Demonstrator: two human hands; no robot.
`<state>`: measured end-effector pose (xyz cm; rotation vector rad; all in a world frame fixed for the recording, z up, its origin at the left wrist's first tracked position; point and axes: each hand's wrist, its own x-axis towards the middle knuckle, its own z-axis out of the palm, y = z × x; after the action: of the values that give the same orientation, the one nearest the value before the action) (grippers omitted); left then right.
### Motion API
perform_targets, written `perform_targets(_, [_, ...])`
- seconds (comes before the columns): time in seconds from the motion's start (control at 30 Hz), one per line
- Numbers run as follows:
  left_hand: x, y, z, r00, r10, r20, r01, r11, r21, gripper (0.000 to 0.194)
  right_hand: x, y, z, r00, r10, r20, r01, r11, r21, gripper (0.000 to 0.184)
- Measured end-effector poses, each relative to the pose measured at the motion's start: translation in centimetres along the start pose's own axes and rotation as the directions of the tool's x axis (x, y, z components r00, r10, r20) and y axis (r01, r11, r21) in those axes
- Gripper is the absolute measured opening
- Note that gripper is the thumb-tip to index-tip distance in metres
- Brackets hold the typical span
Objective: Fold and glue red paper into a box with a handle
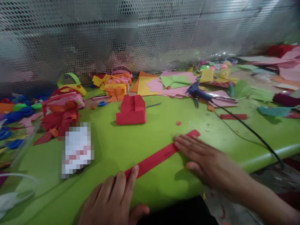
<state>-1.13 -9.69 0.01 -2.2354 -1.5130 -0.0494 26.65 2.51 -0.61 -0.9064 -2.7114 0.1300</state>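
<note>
A long red paper strip (157, 157) lies slantwise on the green tabletop (112, 147). The fingertips of my left hand (112, 197) press on its near left end, with the thumb held out to the side. Across its far right end lies my right hand (203, 154), fingers stretched flat and the thumb apart. Beyond the strip stands a folded red paper box (131, 111), touched by neither hand. A small red paper scrap (178, 123) sits just past my right fingertips.
A blue glue gun (199, 92) with a black cord (253, 131) rests at the back right near a red roll (233, 116). Coloured paper sheets (150, 84) and small paper bags (63, 103) line the perforated metal panel (150, 37). A blurred-out white item (78, 150) is at left.
</note>
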Motion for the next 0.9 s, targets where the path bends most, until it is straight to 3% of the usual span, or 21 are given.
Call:
perform_targets(0.13, [-1.6, -0.8, -0.1, 0.999, 0.039, -0.032, -0.038, 0.999, 0.01, 0.067, -2.3, 2.7, 0.4, 0.992, 0.086, -0.092, -0.095, 0.991, -0.098, 0.049])
perform_targets(0.3, [-2.5, -2.0, -0.4, 0.999, 0.048, -0.014, -0.048, 0.999, 0.004, 0.057, -2.8, 1.9, 1.0, 0.987, 0.002, -0.161, -0.038, 0.975, -0.217, 0.047])
perform_targets(0.47, [0.4, -0.8, -0.8, 0.993, -0.073, -0.092, 0.059, 0.988, -0.142, 0.023, -3.7, 1.3, 0.1, 0.982, -0.056, -0.178, 0.006, 0.962, -0.272, 0.037])
perform_targets(0.57, [3.2, 0.6, -0.8, 0.981, -0.147, -0.128, 0.104, 0.949, -0.297, 0.022, -3.3, 1.9, -0.9, 0.98, -0.099, -0.17, 0.055, 0.968, -0.246, 0.038])
perform_targets(0.63, [4.6, 1.2, -0.8, 0.986, -0.149, -0.079, 0.108, 0.918, -0.382, 0.02, -2.3, 2.3, -1.6, 0.978, -0.13, -0.166, 0.089, 0.968, -0.233, 0.04])
perform_targets(0.73, [6.1, 1.2, -1.1, 0.986, -0.144, 0.079, 0.164, 0.85, -0.5, 0.019, -0.3, 2.6, -2.3, 0.979, -0.154, -0.131, 0.129, 0.975, -0.179, 0.04])
perform_targets(0.83, [7.2, 0.8, -1.7, 0.963, -0.138, 0.233, 0.249, 0.788, -0.563, 0.016, 1.2, 2.6, -2.2, 0.985, -0.173, -0.019, 0.172, 0.985, -0.017, 0.041])
perform_targets(0.9, [8.0, 0.6, -2.1, 0.943, -0.117, 0.31, 0.275, 0.798, -0.537, 0.015, 1.7, 2.6, -1.8, 0.984, -0.175, 0.029, 0.173, 0.982, 0.075, 0.039])
